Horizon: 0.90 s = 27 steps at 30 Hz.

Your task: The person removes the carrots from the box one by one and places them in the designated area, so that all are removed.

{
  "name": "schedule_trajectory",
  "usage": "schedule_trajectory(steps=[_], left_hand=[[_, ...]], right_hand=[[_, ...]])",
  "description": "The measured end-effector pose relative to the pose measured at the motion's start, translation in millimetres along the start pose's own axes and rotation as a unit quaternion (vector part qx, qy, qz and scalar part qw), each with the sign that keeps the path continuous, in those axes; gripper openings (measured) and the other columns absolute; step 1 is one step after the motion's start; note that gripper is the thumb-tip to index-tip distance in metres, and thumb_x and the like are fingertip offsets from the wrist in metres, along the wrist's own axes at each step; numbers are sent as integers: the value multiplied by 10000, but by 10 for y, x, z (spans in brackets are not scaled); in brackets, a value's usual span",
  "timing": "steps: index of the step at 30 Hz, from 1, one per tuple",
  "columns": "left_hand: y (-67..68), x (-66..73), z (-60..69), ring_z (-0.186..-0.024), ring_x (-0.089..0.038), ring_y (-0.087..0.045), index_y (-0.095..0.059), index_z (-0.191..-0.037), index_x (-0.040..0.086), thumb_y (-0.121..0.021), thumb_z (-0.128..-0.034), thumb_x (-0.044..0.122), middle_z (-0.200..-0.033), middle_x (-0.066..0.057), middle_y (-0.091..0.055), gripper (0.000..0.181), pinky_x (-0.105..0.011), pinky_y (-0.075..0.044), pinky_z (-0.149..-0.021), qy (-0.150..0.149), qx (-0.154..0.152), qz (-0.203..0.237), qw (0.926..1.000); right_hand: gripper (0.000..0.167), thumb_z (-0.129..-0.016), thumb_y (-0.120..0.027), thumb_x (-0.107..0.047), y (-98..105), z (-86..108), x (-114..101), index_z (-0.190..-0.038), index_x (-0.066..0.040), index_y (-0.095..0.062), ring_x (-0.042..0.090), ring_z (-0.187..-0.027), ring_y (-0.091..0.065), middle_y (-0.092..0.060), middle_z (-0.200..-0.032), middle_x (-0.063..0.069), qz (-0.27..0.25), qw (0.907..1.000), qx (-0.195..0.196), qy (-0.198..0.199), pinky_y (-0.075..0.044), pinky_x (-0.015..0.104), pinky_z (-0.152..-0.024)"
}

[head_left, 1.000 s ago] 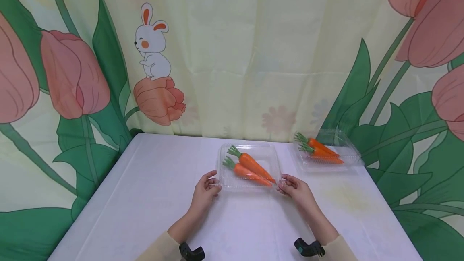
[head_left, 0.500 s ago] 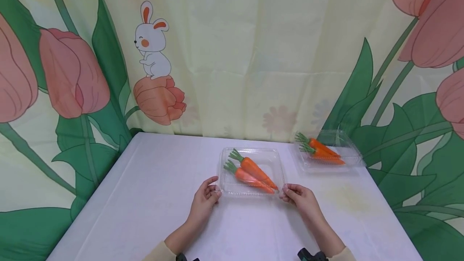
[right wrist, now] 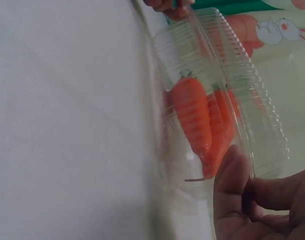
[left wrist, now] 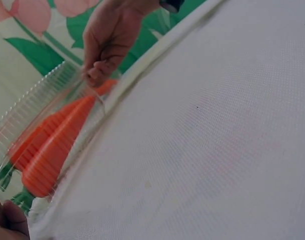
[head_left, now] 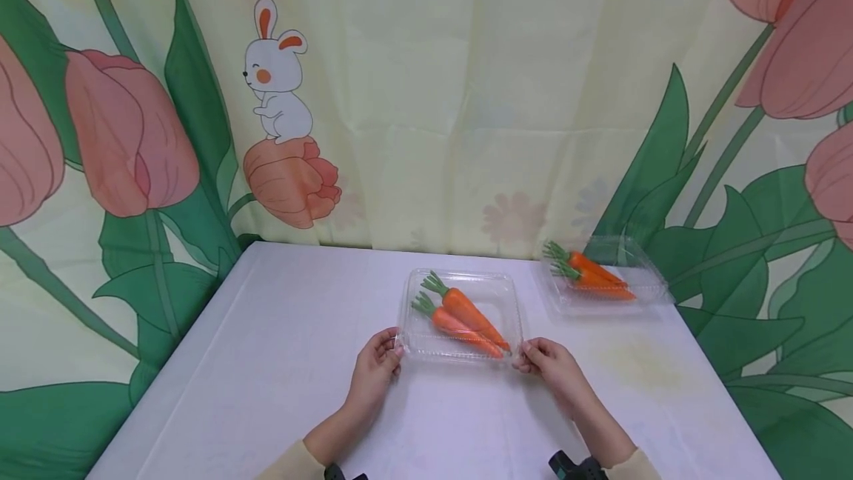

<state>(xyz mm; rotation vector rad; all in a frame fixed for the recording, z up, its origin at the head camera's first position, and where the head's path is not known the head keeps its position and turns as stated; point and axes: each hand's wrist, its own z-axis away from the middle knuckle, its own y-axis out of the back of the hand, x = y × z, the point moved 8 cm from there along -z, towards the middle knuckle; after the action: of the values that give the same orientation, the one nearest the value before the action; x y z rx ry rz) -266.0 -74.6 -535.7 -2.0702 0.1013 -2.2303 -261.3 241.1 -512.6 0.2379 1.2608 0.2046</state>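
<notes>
A clear plastic clamshell box (head_left: 494, 298) sits at the middle of the table, its lid down. Through it I see two orange carrots with green tops, an upper carrot (head_left: 469, 311) and a lower carrot (head_left: 456, 326), lying side by side at a slant. My left hand (head_left: 373, 369) pinches the box's near left corner. At the near right corner my right hand (head_left: 556, 372) pinches the rim between thumb and fingers. The right wrist view shows that grip close up, with the thumb and fingers (right wrist: 230, 185) at the ridged plastic edge.
A second clear box (head_left: 600, 306) holding two more carrots (head_left: 593, 280) stands at the table's back right corner. White cloth covers the table (head_left: 280, 332). Behind it hangs a curtain (head_left: 413, 95) printed with tulips and a rabbit.
Both hands have drawn the box a little towards me and slightly to the right. Over the last half second hands and box have hardly moved.
</notes>
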Motion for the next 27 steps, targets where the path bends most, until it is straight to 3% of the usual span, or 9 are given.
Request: schedule_trajectory(steps=[6,12,17,27], left_hand=[[6,-14,-7,-846,-147,-546,-515,-1361,-110,-599,-992,-38,-1116,-164,-586,385,-198,-488,-636,-1,95,37,9999],[18,-65,4,-853,-162,-557,-532,-1338,-111,-618,-980,-42,-1097,-133,-600,374,-200,-502,-639,139,216,135,9996],[22,-87,16,-858,-154,-563,-552,-1296,-117,-633,-986,-14,-1069,-104,-613,337,-201,-511,-651,214,276,236,9991],[16,-43,72,-756,-101,-538,-611,-1159,-106,-638,-998,30,-970,-67,-597,212,-208,-491,-640,-1,338,-204,9992]], right_hand=[[272,-1100,-413,-133,-32,52,-39,-1075,79,-581,160,-787,-656,-691,-880,106,636,9972,338,195,-585,346,-774],[277,-1121,-368,-187,-77,63,-43,-997,2,-528,170,-686,-538,-590,-757,59,1275,9899,458,413,-449,275,-610],[284,-1118,-338,-168,-97,68,-83,-939,-22,-503,165,-650,-468,-522,-738,38,1761,9802,571,706,-389,263,-568],[302,-1115,-304,-160,-99,98,-107,-932,-15,-494,169,-666,-462,-507,-768,49,1578,9845,457,618,-383,261,-559]])
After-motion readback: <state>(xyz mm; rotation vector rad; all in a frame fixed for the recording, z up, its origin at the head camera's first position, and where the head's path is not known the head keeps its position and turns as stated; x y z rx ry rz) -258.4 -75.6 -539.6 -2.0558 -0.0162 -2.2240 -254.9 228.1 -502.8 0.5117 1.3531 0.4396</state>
